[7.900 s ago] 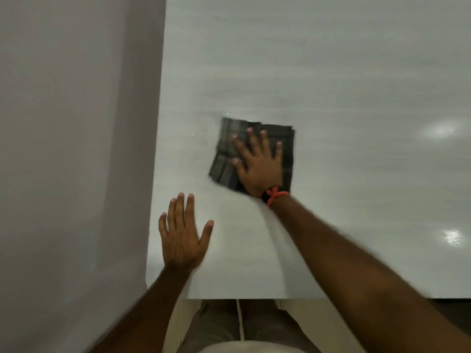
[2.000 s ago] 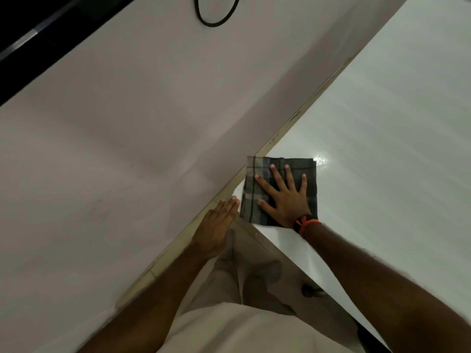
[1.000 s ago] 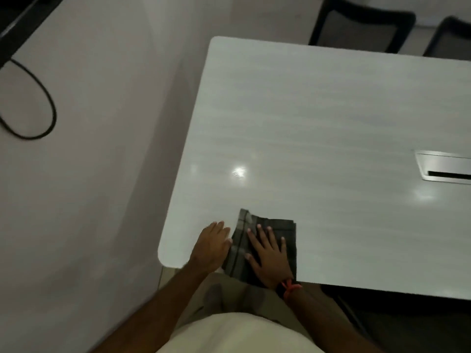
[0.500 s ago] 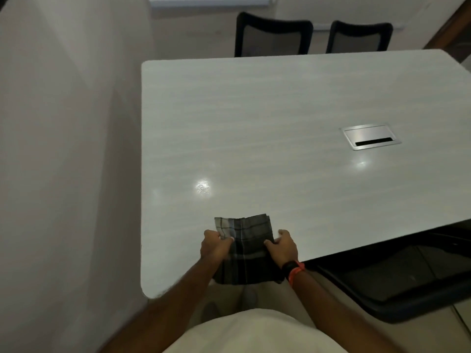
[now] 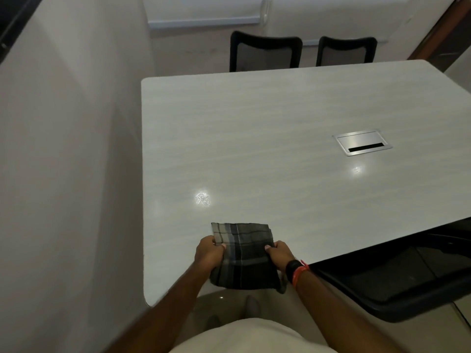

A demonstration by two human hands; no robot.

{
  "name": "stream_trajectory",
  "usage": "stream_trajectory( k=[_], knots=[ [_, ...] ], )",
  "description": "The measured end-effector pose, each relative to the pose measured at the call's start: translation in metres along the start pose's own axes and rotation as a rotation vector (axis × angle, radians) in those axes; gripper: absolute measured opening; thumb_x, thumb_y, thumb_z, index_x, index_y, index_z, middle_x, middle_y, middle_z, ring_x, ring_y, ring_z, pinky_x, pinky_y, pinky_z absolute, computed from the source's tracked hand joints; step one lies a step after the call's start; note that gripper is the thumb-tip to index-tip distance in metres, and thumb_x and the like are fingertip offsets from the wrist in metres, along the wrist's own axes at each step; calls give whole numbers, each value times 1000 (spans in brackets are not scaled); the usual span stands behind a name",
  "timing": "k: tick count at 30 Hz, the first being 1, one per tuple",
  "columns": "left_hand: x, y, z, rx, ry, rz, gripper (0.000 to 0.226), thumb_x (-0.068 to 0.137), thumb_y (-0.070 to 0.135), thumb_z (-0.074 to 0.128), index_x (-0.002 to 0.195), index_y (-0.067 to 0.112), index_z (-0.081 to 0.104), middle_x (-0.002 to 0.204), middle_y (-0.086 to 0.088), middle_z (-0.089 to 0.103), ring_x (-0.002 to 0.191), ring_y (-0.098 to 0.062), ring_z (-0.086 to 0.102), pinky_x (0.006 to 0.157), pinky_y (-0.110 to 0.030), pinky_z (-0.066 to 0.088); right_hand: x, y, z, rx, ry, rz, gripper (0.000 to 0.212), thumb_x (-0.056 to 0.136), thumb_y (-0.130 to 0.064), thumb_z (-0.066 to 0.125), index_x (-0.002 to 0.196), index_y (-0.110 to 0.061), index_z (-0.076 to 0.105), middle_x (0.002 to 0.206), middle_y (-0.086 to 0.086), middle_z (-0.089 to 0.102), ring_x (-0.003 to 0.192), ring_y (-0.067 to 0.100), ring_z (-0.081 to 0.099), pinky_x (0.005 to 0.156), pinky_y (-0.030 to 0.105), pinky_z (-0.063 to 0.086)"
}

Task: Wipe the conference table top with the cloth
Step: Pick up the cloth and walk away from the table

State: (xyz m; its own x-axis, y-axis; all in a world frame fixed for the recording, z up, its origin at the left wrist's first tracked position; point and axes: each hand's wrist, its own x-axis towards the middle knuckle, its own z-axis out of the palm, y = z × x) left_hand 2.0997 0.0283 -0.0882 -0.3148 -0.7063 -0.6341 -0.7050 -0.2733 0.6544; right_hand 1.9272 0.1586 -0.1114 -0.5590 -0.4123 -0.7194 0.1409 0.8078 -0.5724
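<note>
Head view: looks down over a pale grey, wood-grain conference table top [image 5: 254, 138] with rounded corners, seen from its near edge close to the left corner.
Cloth: a dark grey checked cloth [image 5: 244, 258], folded to a rough square, is held over the near edge of the table. Its far half is above the table top and its near half hangs past the edge in front of the person's body. Whether it touches the surface cannot be told.
Left hand: the left hand [image 5: 208, 254] grips the cloth's left edge, with the thumb on top and the fingers curled under.
Right hand: the right hand [image 5: 280, 254] pinches the cloth's right edge in the same way, thumb on top.
Wrist: a black watch and orange band [image 5: 297, 272] sit on the right wrist.
Table fitting: a brushed-metal cable box [image 5: 362, 146] with a dark slot is set flush in the top, well to the right of the cloth.
Reflections: two bright light spots [image 5: 202, 198] shine on the top, one just beyond the cloth and the other near the cable box.
Chairs: two black mesh-backed chairs [image 5: 265, 53] stand side by side at the far edge. A third black chair [image 5: 397, 284] is tucked under the near edge at the right.
Wall: a plain pale wall [image 5: 63, 161] runs along the table's left side.
</note>
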Motion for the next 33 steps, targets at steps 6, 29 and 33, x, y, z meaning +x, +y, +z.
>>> stream_trajectory(
  k=[6, 29, 33],
  knots=[
    [-19, 25, -24, -27, 16, 104, 15, 102, 21, 48, 112, 17, 59, 114, -6, 64, 100, -21, 60, 89, -35, 52, -10, 2, -3, 185, -78, 38, 20, 104, -20, 54, 102, -3, 63, 97, 16, 70, 87, 29, 68, 76, 39, 58],
    [-127, 232, -24, -206, -421, 561, 24, 106, 30, 40, 126, 29, 52, 117, -6, 67, 101, -24, 68, 86, -40, 59, -125, -71, -127, 1116, -156, -378, 40, 98, -27, 62, 132, -4, 66, 135, 27, 62, 118, 44, 63, 104, 53, 49],
    [-129, 240, -11, -19, -516, 562, 51, 92, 41, 65, 136, 37, 40, 128, -7, 62, 107, -27, 66, 93, -45, 57, -146, -47, -170, 1056, 68, -430, 44, 93, -21, 71, 129, 2, 63, 124, 27, 68, 118, 44, 64, 99, 49, 54]
  ],
)
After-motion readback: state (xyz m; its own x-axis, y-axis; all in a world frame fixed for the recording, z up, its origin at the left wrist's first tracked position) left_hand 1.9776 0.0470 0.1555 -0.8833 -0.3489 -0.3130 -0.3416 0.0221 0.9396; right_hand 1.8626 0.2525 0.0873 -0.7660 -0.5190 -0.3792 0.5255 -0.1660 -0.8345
